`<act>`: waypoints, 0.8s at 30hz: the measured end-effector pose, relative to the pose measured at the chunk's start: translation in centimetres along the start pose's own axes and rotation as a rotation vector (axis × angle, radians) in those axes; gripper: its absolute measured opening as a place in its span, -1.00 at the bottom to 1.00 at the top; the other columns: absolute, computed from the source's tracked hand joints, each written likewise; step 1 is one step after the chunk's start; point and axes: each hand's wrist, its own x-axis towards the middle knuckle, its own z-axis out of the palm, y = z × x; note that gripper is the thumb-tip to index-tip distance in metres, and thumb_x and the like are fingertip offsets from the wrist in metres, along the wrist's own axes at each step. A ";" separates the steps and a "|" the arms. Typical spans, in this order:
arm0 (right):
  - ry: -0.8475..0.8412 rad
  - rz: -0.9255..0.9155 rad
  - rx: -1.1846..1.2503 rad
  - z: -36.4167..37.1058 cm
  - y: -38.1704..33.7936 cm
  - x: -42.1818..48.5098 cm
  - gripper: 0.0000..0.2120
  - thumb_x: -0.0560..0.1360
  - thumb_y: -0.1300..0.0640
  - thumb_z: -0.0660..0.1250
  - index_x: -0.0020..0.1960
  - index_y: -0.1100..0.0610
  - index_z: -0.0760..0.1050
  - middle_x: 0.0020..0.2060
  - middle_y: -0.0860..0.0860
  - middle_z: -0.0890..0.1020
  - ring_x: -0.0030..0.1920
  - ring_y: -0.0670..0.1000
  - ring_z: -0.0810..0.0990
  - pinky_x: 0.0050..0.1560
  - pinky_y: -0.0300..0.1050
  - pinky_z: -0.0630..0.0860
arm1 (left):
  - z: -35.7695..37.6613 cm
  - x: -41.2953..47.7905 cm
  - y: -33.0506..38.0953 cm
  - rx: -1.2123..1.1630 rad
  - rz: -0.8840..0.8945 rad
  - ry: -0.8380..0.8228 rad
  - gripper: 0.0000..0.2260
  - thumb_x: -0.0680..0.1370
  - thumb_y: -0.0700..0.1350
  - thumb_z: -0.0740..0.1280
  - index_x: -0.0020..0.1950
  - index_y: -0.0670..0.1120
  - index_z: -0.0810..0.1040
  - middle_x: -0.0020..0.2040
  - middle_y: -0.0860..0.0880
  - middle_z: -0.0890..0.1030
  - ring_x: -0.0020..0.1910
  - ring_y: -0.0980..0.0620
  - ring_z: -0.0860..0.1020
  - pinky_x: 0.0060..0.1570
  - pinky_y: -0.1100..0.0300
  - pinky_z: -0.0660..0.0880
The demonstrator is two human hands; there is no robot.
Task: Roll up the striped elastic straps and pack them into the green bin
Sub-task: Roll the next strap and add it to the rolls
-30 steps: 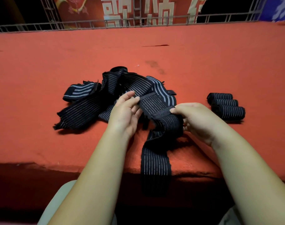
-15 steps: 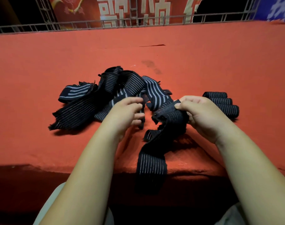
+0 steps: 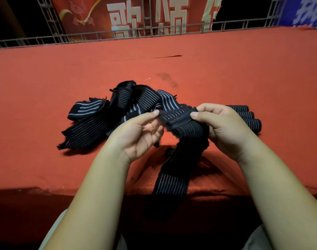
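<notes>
A black elastic strap with thin white stripes (image 3: 183,127) is held up above the red surface between both hands. My left hand (image 3: 139,134) pinches its left end between thumb and forefinger. My right hand (image 3: 224,127) grips the right part, thumb on top. The rest of this strap hangs down over the front edge (image 3: 170,183). Behind my hands lies a loose pile of striped straps (image 3: 107,116). Three rolled straps (image 3: 251,120) lie side by side at the right, partly hidden by my right hand. No green bin is in view.
The red cloth-covered surface (image 3: 226,73) stretches far back to a metal railing (image 3: 154,31) with a red banner behind it. Its front edge runs just under my forearms, with dark space below.
Both hands have lifted the strap's end off the surface and spread it flat between them. My left hand went from resting on the pile to pinching the strap's end.
</notes>
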 end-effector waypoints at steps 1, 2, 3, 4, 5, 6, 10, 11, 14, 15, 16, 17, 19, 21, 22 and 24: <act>-0.016 0.011 -0.013 0.1 -0.2 -0.3 -0.78 0.65 0.32 0.33 -0.17 0.19 0.56 -0.39 0.00 0.57 -0.47 -0.13 0.47 -0.46 -0.34 0.37 | 0.0 -0.2 0.2 -0.008 0.015 -0.004 -0.74 0.64 -0.23 0.38 0.30 -0.29 0.67 0.28 -0.13 0.64 0.21 -0.03 0.65 0.17 0.19 0.64; -0.036 0.023 -0.027 0.2 -0.4 -0.6 -0.78 0.65 0.31 0.34 -0.17 0.19 0.57 -0.41 -0.02 0.56 -0.49 -0.14 0.46 -0.48 -0.35 0.35 | 0.0 -0.4 0.3 -0.005 0.023 -0.013 -0.65 0.63 -0.24 0.38 0.40 -0.31 0.61 0.37 -0.17 0.63 0.34 -0.09 0.63 0.34 0.09 0.59; -0.057 0.036 -0.032 0.5 -0.8 -1.0 -0.77 0.65 0.30 0.34 -0.17 0.18 0.57 -0.43 -0.02 0.55 -0.51 -0.14 0.44 -0.49 -0.34 0.33 | 0.1 -0.7 0.5 0.004 0.030 -0.022 -0.59 0.63 -0.26 0.36 0.48 -0.33 0.54 0.41 -0.23 0.62 0.37 -0.14 0.63 0.37 0.03 0.59; -0.084 0.048 -0.024 0.6 -1.1 -1.3 -0.77 0.65 0.29 0.34 -0.18 0.16 0.57 -0.43 -0.02 0.52 -0.51 -0.12 0.41 -0.50 -0.32 0.29 | 0.3 -1.2 0.7 0.026 0.047 -0.031 -0.57 0.64 -0.27 0.34 0.51 -0.34 0.49 0.41 -0.28 0.62 0.33 -0.15 0.65 0.28 0.03 0.64; -0.113 0.059 -0.015 0.8 -1.4 -1.7 -0.75 0.65 0.27 0.34 -0.20 0.13 0.57 -0.42 0.00 0.50 -0.51 -0.10 0.39 -0.51 -0.29 0.26 | 0.5 -1.7 0.8 0.051 0.073 -0.043 -0.59 0.66 -0.27 0.32 0.51 -0.35 0.48 0.40 -0.29 0.62 0.26 -0.14 0.68 0.16 0.06 0.69; -0.140 0.066 0.003 1.0 -1.8 -2.2 -0.72 0.66 0.25 0.34 -0.23 0.10 0.58 -0.42 0.00 0.49 -0.51 -0.08 0.38 -0.52 -0.25 0.25 | 0.8 -2.2 1.0 0.078 0.099 -0.065 -0.60 0.68 -0.26 0.31 0.51 -0.35 0.48 0.39 -0.30 0.63 0.16 -0.11 0.71 0.05 0.09 0.72; -0.234 0.063 0.109 2.0 -3.0 -4.1 -0.44 0.69 0.28 0.20 -0.48 0.06 0.52 -0.55 -0.11 0.44 -0.59 -0.16 0.39 -0.57 -0.31 0.31 | 0.7 -3.7 1.5 0.121 0.179 -0.122 -0.57 0.66 -0.24 0.35 0.52 -0.34 0.49 0.48 -0.33 0.54 0.25 -0.15 0.60 0.41 -0.01 0.50; -0.252 0.053 0.128 2.3 -3.2 -4.4 -0.41 0.70 0.28 0.18 -0.50 0.05 0.51 -0.55 -0.14 0.44 -0.58 -0.18 0.39 -0.55 -0.33 0.34 | 0.7 -4.0 1.6 0.116 0.196 -0.142 -0.60 0.66 -0.24 0.36 0.49 -0.33 0.52 0.47 -0.32 0.55 0.31 -0.18 0.56 0.50 -0.06 0.42; -0.259 0.035 0.142 1.6 -2.8 -4.6 -0.53 0.69 0.25 0.20 -0.33 0.10 0.65 -0.47 -0.13 0.56 -0.49 -0.20 0.50 -0.42 -0.36 0.44 | 0.6 -4.7 1.5 0.203 0.304 -0.098 -0.84 0.67 -0.25 0.34 0.21 -0.21 0.67 0.07 -0.14 0.74 -0.03 -0.01 0.67 0.02 0.13 0.66; -0.255 0.028 0.130 1.3 -2.6 -4.5 -0.67 0.68 0.23 0.24 -0.17 0.16 0.70 -0.37 -0.07 0.65 -0.40 -0.17 0.58 -0.30 -0.34 0.52 | 0.6 -4.8 1.3 0.228 0.339 -0.049 -0.86 0.67 -0.25 0.35 0.15 -0.18 0.69 0.00 -0.11 0.73 -0.13 0.03 0.64 -0.09 0.17 0.63; -0.241 0.019 0.112 1.1 -2.3 -4.5 -0.80 0.64 0.21 0.30 0.00 0.24 0.69 -0.24 -0.01 0.71 -0.27 -0.13 0.65 -0.13 -0.27 0.58 | 0.4 -4.6 1.2 0.232 0.369 0.009 -0.87 0.66 -0.25 0.38 0.13 -0.17 0.71 0.01 -0.13 0.71 -0.13 0.00 0.59 -0.11 0.15 0.57; -0.220 0.012 0.081 0.7 -1.9 -4.4 -0.80 0.60 0.18 0.35 0.10 0.29 0.66 -0.12 0.04 0.75 -0.13 -0.07 0.69 0.04 -0.17 0.61 | 0.0 -4.3 0.9 0.220 0.395 0.066 -0.88 0.64 -0.26 0.41 0.10 -0.15 0.74 0.04 -0.17 0.68 -0.09 -0.07 0.52 -0.10 0.12 0.47; -0.153 0.007 0.002 0.1 -0.9 -3.9 -0.67 0.55 0.12 0.47 0.21 0.32 0.66 0.14 0.17 0.75 0.12 0.04 0.70 0.27 0.04 0.54 | -0.4 -4.0 0.4 0.217 0.415 0.157 -0.88 0.62 -0.27 0.43 0.08 -0.16 0.75 0.04 -0.21 0.67 0.02 -0.18 0.44 -0.03 0.00 0.39; -0.052 0.001 -0.076 -0.1 0.0 -3.3 -0.52 0.48 0.00 0.57 0.25 0.30 0.67 0.23 0.20 0.72 0.17 0.07 0.67 0.26 0.11 0.52 | -0.5 -4.0 0.0 0.255 0.398 0.189 -0.87 0.64 -0.28 0.40 0.13 -0.16 0.73 0.06 -0.18 0.74 0.05 -0.18 0.56 0.11 -0.12 0.46; -0.024 -0.003 -0.111 -0.2 0.5 -3.1 -0.48 0.44 -0.06 0.59 0.24 0.28 0.68 0.18 0.19 0.74 0.11 0.07 0.66 0.19 0.10 0.52 | -0.4 -4.2 -0.2 0.289 0.391 0.186 -0.87 0.66 -0.28 0.39 0.14 -0.16 0.72 0.07 -0.16 0.77 0.03 -0.15 0.64 0.18 -0.16 0.53; -0.023 -0.022 -0.132 -0.1 1.1 -2.8 -0.60 0.51 -0.04 0.56 0.18 0.24 0.70 0.02 0.19 0.71 -0.03 0.11 0.59 0.06 0.07 0.50 | -0.2 -4.2 -0.3 0.341 0.390 0.158 -0.86 0.68 -0.27 0.37 0.17 -0.15 0.71 0.08 -0.15 0.78 0.01 -0.08 0.72 0.23 -0.20 0.60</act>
